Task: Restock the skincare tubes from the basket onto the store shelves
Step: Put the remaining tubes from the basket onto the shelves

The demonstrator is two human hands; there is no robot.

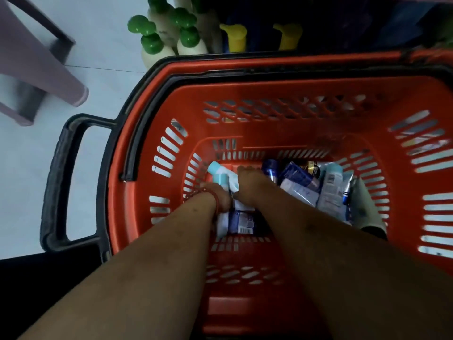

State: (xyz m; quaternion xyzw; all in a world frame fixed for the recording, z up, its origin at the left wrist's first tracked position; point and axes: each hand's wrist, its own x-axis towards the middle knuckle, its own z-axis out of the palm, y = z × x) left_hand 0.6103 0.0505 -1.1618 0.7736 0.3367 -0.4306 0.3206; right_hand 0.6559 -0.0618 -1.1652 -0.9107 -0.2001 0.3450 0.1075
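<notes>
A red plastic basket fills the view from above. Several skincare tubes and small blue and white boxes lie on its bottom. Both my arms reach down into it. My left hand, with a red band at the wrist, grips white tubes with light-blue caps at the left of the pile. My right hand rests beside it on the same bunch of tubes, fingers curled over them; what its fingertips hold is hidden.
The basket's black handle sticks out to the left over a pale tiled floor. Behind the basket stand pump bottles with green caps and yellow-capped bottles on a dark low shelf. A mauve plastic stool leg stands at upper left.
</notes>
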